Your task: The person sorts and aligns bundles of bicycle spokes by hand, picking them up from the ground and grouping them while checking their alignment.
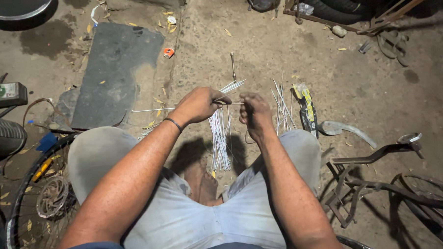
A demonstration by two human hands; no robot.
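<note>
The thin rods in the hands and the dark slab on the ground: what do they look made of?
The spoke held between the left hand and right hand, like the bundle of spokes below, looks like bright plated metal wire: thin, straight, silvery glints. The slab looks like matte grey stone or rubber sheet; which one is unclear.

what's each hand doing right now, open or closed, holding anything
Left hand: closed around a thin metal spoke that sticks out to its left.
Right hand: closed, fingers curled at the spoke's other end; the grip itself cannot be told.
</note>
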